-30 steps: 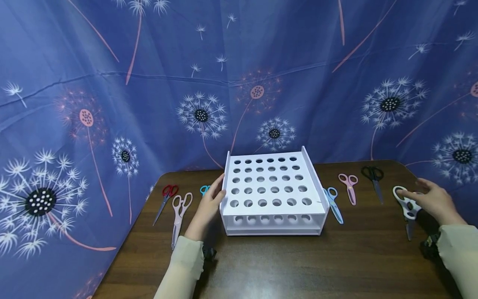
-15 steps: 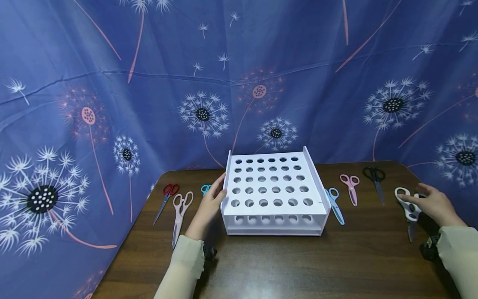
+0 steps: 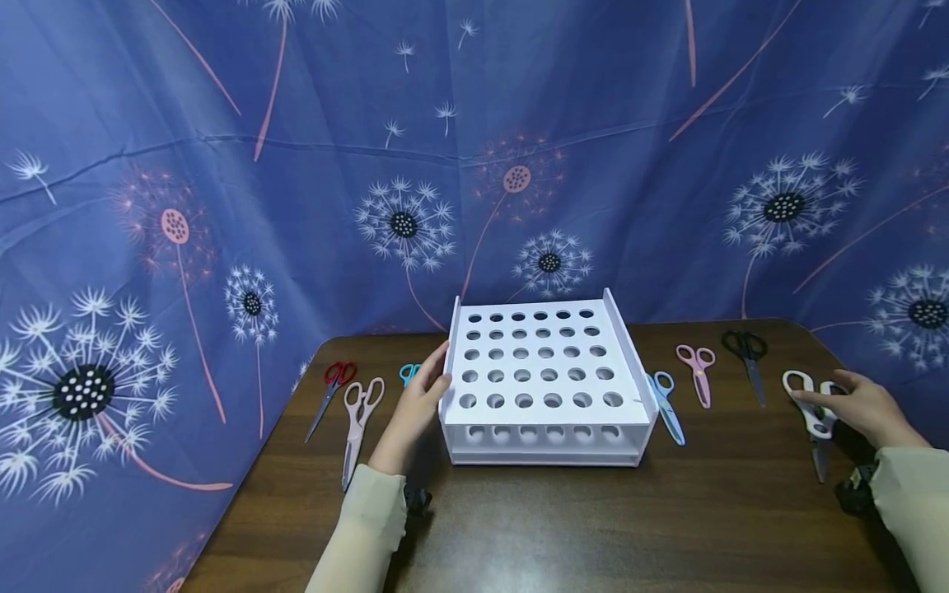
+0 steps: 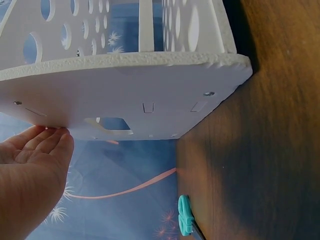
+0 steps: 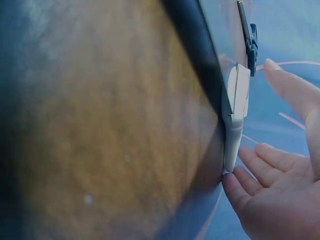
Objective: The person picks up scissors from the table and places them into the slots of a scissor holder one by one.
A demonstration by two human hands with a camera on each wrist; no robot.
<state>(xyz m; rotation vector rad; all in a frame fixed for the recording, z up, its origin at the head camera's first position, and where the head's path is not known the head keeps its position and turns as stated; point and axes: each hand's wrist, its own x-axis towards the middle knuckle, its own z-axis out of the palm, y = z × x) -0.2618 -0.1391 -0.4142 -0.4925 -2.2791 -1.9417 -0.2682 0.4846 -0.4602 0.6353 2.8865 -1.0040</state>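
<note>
A white rack point(image 3: 544, 417) with rows of round holes stands mid-table. My left hand point(image 3: 415, 412) lies along its left side; in the left wrist view, the fingertips of this hand point(image 4: 37, 165) touch the rack's side panel point(image 4: 165, 87), fingers nearly straight. At the far right, my right hand point(image 3: 869, 409) is over the handles of white scissors point(image 3: 819, 424). From the right wrist, the thumb of that hand point(image 5: 280, 187) stands apart from the white handle point(image 5: 239, 97), and the relaxed fingertips are at its end. The blades point toward me.
Right of the rack lie light blue scissors point(image 3: 667, 412), pink scissors point(image 3: 698, 375) and black scissors point(image 3: 749, 362). Left of it are red scissors point(image 3: 334, 383), pale pink scissors point(image 3: 356, 428) and partly hidden turquoise scissors point(image 3: 408, 372). A blue patterned curtain point(image 3: 311, 222) hangs behind the table.
The right thumb has slid slightly nearer to me along the white scissors' handles, and more of their right loop shows. My left hand stays against the rack.
</note>
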